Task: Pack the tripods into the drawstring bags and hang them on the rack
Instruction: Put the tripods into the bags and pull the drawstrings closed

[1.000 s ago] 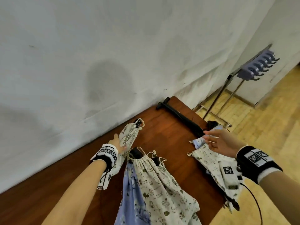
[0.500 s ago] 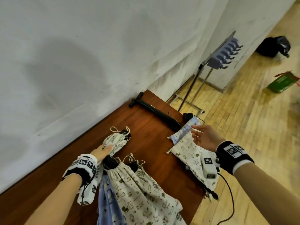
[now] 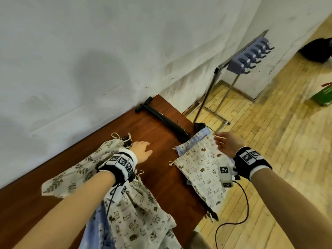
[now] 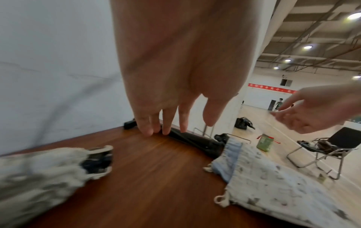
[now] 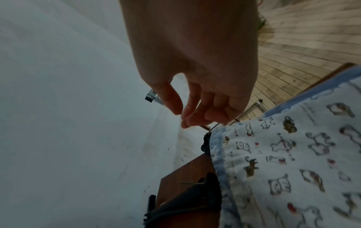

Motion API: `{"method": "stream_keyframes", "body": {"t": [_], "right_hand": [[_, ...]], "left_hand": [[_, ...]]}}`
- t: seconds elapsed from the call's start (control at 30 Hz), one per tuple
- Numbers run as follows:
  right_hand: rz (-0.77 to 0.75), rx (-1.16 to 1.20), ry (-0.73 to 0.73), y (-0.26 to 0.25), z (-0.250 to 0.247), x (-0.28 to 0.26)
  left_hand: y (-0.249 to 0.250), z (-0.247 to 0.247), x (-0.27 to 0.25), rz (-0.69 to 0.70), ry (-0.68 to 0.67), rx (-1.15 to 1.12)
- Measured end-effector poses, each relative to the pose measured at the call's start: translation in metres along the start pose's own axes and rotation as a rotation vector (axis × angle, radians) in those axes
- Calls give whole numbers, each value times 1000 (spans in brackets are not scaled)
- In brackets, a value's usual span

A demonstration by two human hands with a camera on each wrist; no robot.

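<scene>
My left hand (image 3: pixel 143 152) hovers open over the bare brown table (image 3: pixel 158 178), its fingers (image 4: pixel 166 123) straight and pointing at a black tripod (image 3: pixel 161 116) by the far edge. A leaf-print bag (image 3: pixel 80 171) lies under my left forearm with a black tripod end (image 4: pixel 97 160) showing in its mouth. My right hand (image 3: pixel 224 142) hangs open with relaxed fingers (image 5: pixel 195 114) just above the mouth of an animal-print, blue-lined bag (image 3: pixel 203 169) at the table's right edge. The hook rack (image 3: pixel 249 56) stands on the floor beyond.
Another animal-print bag (image 3: pixel 136 212) and a blue one (image 3: pixel 97 230) hang off the near edge. A white wall runs along the table's far side. A green bag (image 3: pixel 323 97), a black bag (image 3: pixel 316 51) and a folding chair (image 4: pixel 332 148) stand on the wooden floor.
My left hand laid the leaf-print bag on the table, let go and slid right over bare wood. My right hand released the bag's mouth and opened.
</scene>
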State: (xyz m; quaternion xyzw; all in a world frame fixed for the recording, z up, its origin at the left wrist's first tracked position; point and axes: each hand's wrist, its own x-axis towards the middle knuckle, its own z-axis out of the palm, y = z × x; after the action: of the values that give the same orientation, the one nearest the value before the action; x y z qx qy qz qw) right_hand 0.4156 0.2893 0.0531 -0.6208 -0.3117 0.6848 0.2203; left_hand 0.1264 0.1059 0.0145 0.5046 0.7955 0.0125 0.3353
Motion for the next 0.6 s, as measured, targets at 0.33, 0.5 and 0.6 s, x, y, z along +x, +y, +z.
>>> {"method": "stream_keyframes", "body": {"t": [0.33, 0.5, 0.6], "right_hand": [[-91, -544, -134, -8, 4, 95], [-185, -854, -278, -7, 15, 135], [-268, -998, -349, -8, 13, 146]], "left_hand": [[110, 71, 72, -118, -206, 15], [121, 82, 98, -190, -233, -27], [124, 84, 102, -199, -272, -46]]}}
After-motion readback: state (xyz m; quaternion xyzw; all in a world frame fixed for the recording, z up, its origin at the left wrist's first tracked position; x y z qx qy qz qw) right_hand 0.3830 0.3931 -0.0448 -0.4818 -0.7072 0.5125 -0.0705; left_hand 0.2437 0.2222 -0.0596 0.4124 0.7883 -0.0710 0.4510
